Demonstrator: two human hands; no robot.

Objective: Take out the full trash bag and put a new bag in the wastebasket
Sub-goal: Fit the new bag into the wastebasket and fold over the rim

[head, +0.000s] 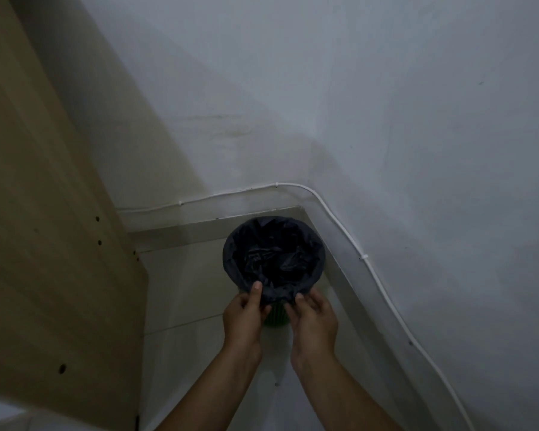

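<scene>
Both hands worked the near edge of the bag [274, 256] where it folded over the rim of the basket [275, 317]. The left hand [245, 312] pinched the folded plastic, with the thumb laid on top of the rim and the fingers curled beneath it. The right hand [313, 315] gripped the same fold just to the right, fingers curled round the hanging edge, though the exact finger contact was too dark to resolve. The two hands sat close together, just apart, and equally near the rim; neither had the advantage. The bag's mouth lay directly beyond the grip, on the far side of both hands, spread open over the whole round rim and sunken in the middle. The basket stood upright on the floor [181, 290] in the corner, so its long axis ran vertically; only a strip of green ribbed wall showed between the wrists. Walls [386, 119] closed in on the far and right sides, with a white cable [339, 219] running along them, and a wooden panel [44, 213] stood at the left. By judgement, the next move depended on this geometry: either drawing the fold down the outside wall or lifting it straight up along the vertical axis. Whether the bag was the full one or the new one could not be determined.
</scene>
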